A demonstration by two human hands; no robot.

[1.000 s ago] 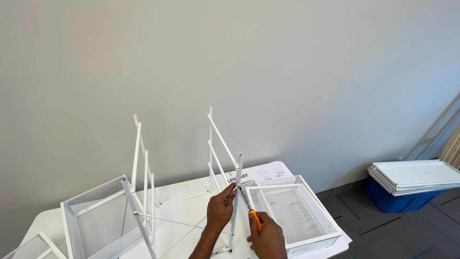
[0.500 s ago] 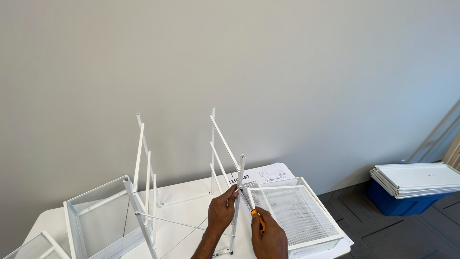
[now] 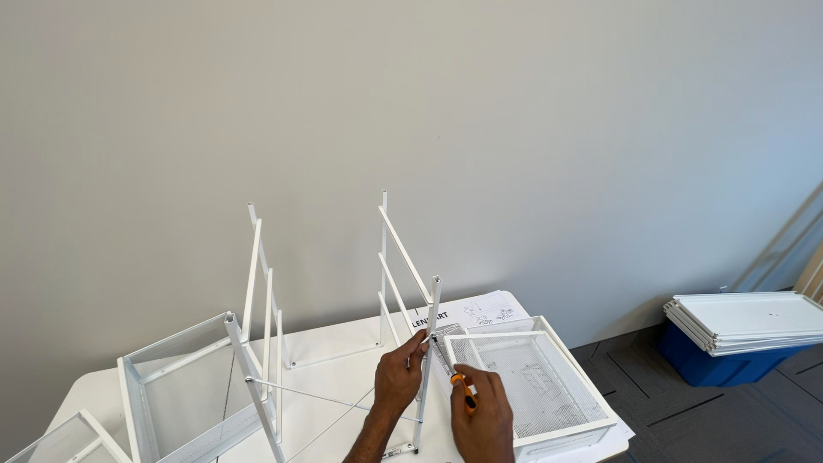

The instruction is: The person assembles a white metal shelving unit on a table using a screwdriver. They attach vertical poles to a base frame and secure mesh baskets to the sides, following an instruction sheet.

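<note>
A white metal frame [image 3: 383,257] of thin upright bars stands on a white table [image 3: 334,373]. My left hand [image 3: 399,377] grips one upright leg [image 3: 428,343] of the frame at mid-height. My right hand [image 3: 482,420] holds a screwdriver [image 3: 453,373] with an orange and black handle. Its tip points up and left at the leg, just beside my left fingers. A thin diagonal brace rod [image 3: 326,399] runs across the frame below my left hand.
Three white mesh baskets lie on the table: one [image 3: 536,381] right of my hands, one [image 3: 184,386] at the left, one [image 3: 64,441] at the far left corner. An instruction sheet [image 3: 480,313] lies behind. White panels [image 3: 746,321] rest on a blue bin [image 3: 707,364] on the floor.
The view has shifted slightly. My hands stay on the leg and screwdriver, with the tool tip held at the same spot.
</note>
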